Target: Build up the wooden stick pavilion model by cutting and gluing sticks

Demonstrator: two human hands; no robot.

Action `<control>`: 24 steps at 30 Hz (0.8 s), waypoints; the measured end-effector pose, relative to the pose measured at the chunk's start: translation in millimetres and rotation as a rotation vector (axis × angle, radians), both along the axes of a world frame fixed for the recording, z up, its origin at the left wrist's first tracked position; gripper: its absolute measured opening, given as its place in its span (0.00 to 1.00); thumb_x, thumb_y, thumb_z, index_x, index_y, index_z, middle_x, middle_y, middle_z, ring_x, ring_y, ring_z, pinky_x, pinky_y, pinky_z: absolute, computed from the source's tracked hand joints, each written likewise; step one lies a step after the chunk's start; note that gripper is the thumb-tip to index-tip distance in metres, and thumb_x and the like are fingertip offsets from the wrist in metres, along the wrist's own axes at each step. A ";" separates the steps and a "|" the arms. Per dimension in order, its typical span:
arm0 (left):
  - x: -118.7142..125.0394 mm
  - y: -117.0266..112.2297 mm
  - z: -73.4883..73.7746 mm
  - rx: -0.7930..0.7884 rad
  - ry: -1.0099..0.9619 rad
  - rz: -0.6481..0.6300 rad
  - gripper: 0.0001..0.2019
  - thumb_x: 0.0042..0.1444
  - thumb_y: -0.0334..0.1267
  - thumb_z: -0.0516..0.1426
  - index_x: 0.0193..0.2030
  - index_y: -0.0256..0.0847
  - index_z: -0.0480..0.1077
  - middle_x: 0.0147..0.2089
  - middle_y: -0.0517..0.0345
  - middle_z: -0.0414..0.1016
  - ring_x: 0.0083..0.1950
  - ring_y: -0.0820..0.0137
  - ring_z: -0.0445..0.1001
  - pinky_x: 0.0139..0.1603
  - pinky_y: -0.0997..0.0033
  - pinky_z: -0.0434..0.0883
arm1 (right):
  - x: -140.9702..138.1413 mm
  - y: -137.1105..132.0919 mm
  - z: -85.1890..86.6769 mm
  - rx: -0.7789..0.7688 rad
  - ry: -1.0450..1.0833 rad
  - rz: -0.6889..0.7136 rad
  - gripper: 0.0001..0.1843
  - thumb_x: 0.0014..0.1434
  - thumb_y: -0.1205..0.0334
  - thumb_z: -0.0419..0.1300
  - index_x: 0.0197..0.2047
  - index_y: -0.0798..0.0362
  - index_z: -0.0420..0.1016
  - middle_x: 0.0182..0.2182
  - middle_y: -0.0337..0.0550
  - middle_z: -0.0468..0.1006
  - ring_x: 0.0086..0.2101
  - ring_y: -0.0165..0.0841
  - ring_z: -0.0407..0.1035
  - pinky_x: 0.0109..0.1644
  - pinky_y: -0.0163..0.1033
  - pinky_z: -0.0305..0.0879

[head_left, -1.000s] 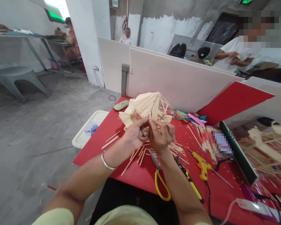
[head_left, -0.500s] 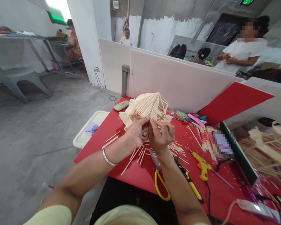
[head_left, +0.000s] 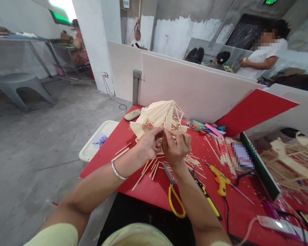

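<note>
A small house model built of pale wooden sticks (head_left: pixel 160 118) stands on the red table (head_left: pixel 143 191) in front of me. My left hand (head_left: pixel 150 145), a silver bangle on its wrist, and my right hand (head_left: pixel 176 147) meet at the model's near edge. Both have fingers pinched together on a thin stick at the base of the model. Loose sticks (head_left: pixel 150 167) lie scattered under and around my hands.
Yellow-handled scissors (head_left: pixel 173 191), black-and-yellow pliers (head_left: pixel 206 198) and a yellow glue gun (head_left: pixel 220 179) lie near my right arm. A white bin (head_left: pixel 97 141) sits at the table's left. White partition boards (head_left: pixel 195 89) stand behind. Other people work beyond them.
Both hands stay together at the model's near edge with only small finger shifts. A person at the back right has turned and moved a little.
</note>
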State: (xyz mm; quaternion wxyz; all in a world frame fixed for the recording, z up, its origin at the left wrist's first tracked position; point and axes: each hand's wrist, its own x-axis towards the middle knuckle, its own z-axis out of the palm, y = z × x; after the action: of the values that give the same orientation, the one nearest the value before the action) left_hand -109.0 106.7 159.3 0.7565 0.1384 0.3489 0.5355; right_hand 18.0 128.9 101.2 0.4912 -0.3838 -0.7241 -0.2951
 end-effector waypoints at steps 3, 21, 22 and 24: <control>0.2 1.3 -2.5 0.005 0.005 0.009 0.11 0.54 0.38 0.61 0.26 0.37 0.64 0.18 0.68 0.60 0.14 0.84 0.51 0.13 0.83 0.44 | 0.8 -0.9 0.5 -0.005 -0.005 0.014 0.15 0.59 0.63 0.65 0.50 0.47 0.78 0.38 0.45 0.78 0.45 0.37 0.68 0.52 0.42 0.65; 3.2 -0.1 -2.5 -0.022 0.020 0.053 0.07 0.52 0.37 0.63 0.31 0.37 0.70 0.25 0.65 0.69 0.14 0.86 0.54 0.13 0.83 0.44 | 6.1 -7.0 9.4 -0.035 0.057 0.051 0.15 0.60 0.62 0.64 0.51 0.52 0.76 0.38 0.47 0.78 0.41 0.35 0.71 0.49 0.43 0.66; 3.4 0.3 -3.4 -0.012 0.017 0.053 0.07 0.52 0.37 0.63 0.31 0.37 0.70 0.25 0.65 0.69 0.14 0.86 0.53 0.13 0.83 0.44 | 6.3 -7.6 9.3 -0.039 0.059 0.059 0.15 0.60 0.62 0.64 0.51 0.52 0.76 0.38 0.47 0.78 0.41 0.35 0.70 0.49 0.42 0.66; 3.7 0.6 -4.4 0.003 0.014 0.050 0.07 0.52 0.36 0.63 0.32 0.36 0.70 0.26 0.65 0.70 0.15 0.86 0.54 0.13 0.83 0.45 | 6.8 -8.3 8.7 -0.055 0.063 0.062 0.15 0.60 0.63 0.64 0.51 0.52 0.77 0.38 0.46 0.78 0.42 0.35 0.70 0.49 0.42 0.65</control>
State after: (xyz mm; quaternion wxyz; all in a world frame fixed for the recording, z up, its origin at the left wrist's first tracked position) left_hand -105.3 107.3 154.9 0.7401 0.1346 0.3566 0.5540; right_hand 24.9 120.7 109.8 0.5118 -0.3837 -0.7277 -0.2477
